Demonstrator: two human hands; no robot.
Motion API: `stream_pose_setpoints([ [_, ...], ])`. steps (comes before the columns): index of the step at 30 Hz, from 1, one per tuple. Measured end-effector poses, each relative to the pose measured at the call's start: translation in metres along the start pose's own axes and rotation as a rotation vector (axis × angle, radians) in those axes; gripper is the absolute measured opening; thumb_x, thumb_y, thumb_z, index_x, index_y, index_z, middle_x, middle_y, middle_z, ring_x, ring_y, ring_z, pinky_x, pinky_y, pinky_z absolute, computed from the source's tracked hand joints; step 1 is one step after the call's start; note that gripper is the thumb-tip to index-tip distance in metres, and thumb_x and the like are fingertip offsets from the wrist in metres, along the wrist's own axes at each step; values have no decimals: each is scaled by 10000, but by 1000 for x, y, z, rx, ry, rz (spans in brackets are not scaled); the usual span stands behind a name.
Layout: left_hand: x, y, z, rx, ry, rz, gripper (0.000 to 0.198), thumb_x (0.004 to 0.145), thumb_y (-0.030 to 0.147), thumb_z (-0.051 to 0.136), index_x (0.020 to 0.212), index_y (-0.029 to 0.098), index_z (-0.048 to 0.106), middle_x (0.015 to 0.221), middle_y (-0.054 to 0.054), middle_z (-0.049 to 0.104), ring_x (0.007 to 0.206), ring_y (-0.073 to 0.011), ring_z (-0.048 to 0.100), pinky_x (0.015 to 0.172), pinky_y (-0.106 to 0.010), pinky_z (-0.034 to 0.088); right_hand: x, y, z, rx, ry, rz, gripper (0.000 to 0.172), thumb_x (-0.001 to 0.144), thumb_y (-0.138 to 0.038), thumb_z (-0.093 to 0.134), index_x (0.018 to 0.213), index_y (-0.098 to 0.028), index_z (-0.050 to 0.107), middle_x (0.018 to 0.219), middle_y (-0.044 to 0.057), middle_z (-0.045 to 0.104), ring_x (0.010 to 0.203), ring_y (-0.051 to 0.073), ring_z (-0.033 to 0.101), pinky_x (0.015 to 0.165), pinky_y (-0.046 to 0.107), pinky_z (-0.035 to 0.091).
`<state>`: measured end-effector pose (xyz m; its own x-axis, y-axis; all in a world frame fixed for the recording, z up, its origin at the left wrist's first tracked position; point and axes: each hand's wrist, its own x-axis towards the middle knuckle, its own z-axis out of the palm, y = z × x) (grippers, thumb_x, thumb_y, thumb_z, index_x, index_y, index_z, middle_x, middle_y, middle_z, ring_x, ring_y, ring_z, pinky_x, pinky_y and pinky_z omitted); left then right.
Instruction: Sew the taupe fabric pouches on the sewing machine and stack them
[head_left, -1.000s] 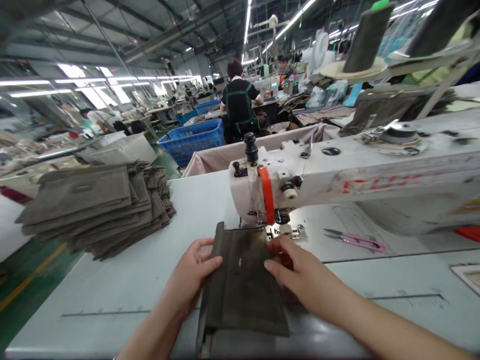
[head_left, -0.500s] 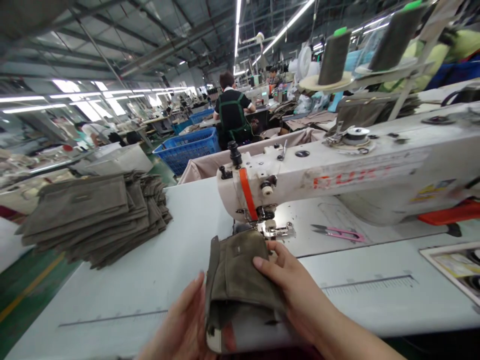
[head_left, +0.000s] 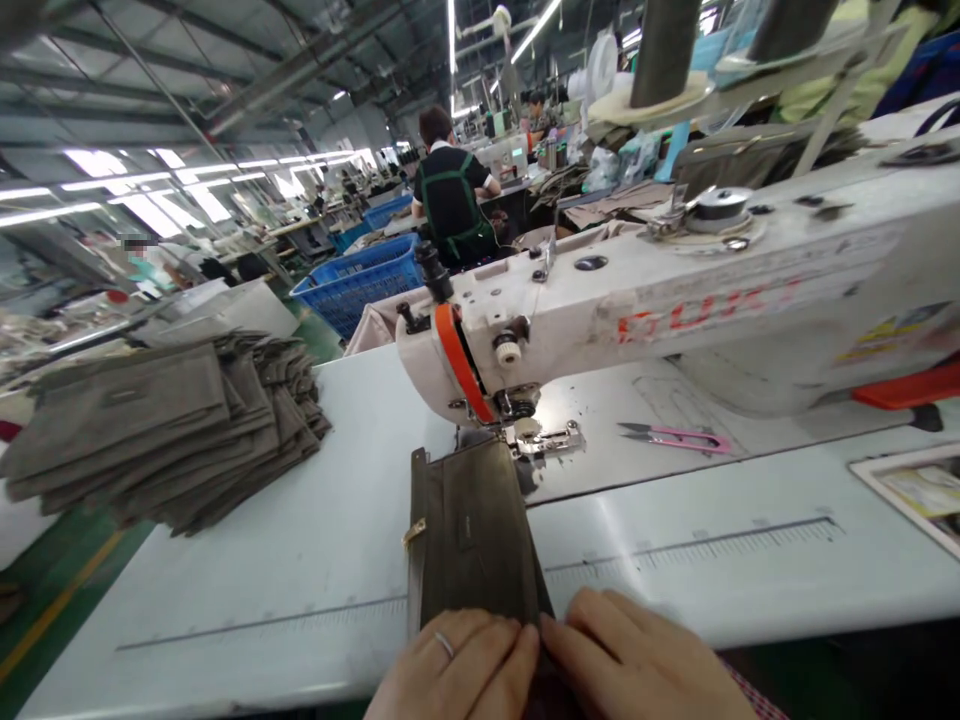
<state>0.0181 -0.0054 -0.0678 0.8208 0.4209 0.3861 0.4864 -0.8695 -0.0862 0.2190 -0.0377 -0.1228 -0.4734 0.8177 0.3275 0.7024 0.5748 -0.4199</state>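
A dark olive fabric bag piece (head_left: pixel 476 530) lies flat on the white sewing table, its far end close to the presser foot (head_left: pixel 529 430). A small brass-coloured zip pull (head_left: pixel 414 532) shows on its left side. My left hand (head_left: pixel 457 665), with a ring on one finger, is closed on the piece's near edge, fingers over the top. Right beside it, my right hand (head_left: pixel 637 655) pinches the near right corner. Both thumbs are mostly hidden, as is the part of the cloth below the hands.
The sewing machine (head_left: pixel 645 290) spans the right side. Pink-handled thread snips (head_left: pixel 675 437) lie on its bed. To the left sits a tall stack of similar fabric pieces (head_left: pixel 165 430). Behind the table are a blue crate (head_left: pixel 360 285) and a seated person (head_left: pixel 454 195).
The bag piece has come down from the raised, partly folded hold and now lies flat. Both hands have moved to its near end, the left now over the top. The view has shifted slightly.
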Motion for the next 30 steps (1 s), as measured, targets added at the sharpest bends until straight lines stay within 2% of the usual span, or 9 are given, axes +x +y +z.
stream_pose_setpoints([
  [3,-1,5,10,-45,44,-114,196,954,214,490,964,151,675,763,-23,696,657,-148,652,616,-246,571,0,4,-11,-28,126,-91,173,889,-108,479,923,-201,622,712,12,601,601,165,561,497,256,421],
  [6,0,8,11,-99,58,-174,161,930,157,515,934,173,675,730,-10,680,611,-133,617,577,-236,545,2,5,-15,-14,221,-181,244,941,-105,407,944,-159,644,670,19,598,574,150,525,502,256,415],
  [9,-1,10,7,-144,64,-248,180,929,134,493,929,182,666,746,-16,674,657,-140,617,620,-244,545,2,6,-13,-11,271,-239,218,941,-111,435,909,-126,650,643,21,591,555,146,495,504,278,393],
  [11,-2,12,3,-134,114,-279,175,912,101,510,982,165,656,784,-26,679,710,-142,630,681,-244,547,1,7,-12,4,291,-251,216,943,-111,439,893,-130,649,650,21,597,574,146,504,540,293,396],
  [14,-3,15,4,-73,179,-231,194,887,49,541,1031,121,649,807,-30,694,721,-135,639,720,-236,535,1,8,-10,21,300,-260,201,946,-121,450,902,-143,645,663,17,604,592,142,519,574,300,396],
  [18,-2,17,16,-47,112,-141,191,912,69,494,967,129,667,787,-26,698,710,-161,634,707,-278,536,1,9,-7,23,309,-263,215,952,-116,439,898,-146,645,648,12,596,573,141,506,563,306,377],
  [23,-1,16,19,-88,77,-184,206,910,69,473,953,152,658,767,-18,684,690,-153,617,680,-273,541,-2,9,-10,38,266,-251,202,937,-96,451,907,-149,644,653,10,601,587,140,508,572,307,383],
  [27,0,17,16,-125,86,-226,198,907,67,487,909,173,654,727,-3,657,678,-137,603,689,-262,535,-3,8,-16,48,219,-236,202,934,-98,454,936,-161,645,683,18,623,617,148,536,590,309,407],
  [30,0,18,16,-156,110,-249,199,884,41,500,908,172,647,722,-2,647,676,-133,595,701,-259,532,-2,8,-19,47,229,-237,200,926,-90,465,936,-166,650,694,18,638,621,148,550,589,308,417],
])
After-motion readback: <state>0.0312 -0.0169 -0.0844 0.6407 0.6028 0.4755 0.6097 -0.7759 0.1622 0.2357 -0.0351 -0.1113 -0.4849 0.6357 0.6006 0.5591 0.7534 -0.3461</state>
